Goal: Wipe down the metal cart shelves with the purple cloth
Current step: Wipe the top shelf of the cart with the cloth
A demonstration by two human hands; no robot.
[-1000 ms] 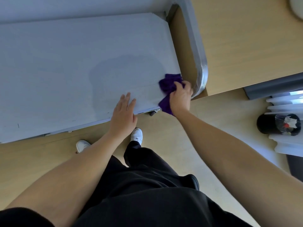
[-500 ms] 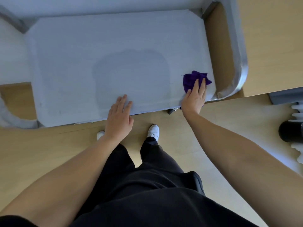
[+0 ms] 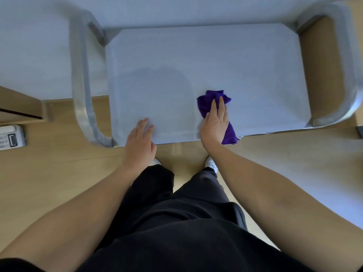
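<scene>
Now my right hand [image 3: 215,122] presses the purple cloth [image 3: 206,104] flat-fingered onto the shelf [image 3: 245,65]. Left hand [image 3: 140,143] lies flat; floor [image 3: 59,169] perhaps wood.

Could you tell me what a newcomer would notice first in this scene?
The purple cloth stands out against the pale metal cart shelf, pressed under the flat right hand near the shelf's front edge. The left hand rests on that edge further left, beside a darker, damp-looking patch.

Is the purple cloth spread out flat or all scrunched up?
Scrunched up: the purple cloth bunches in lumpy folds under the right hand pressing it on the shelf.
</scene>
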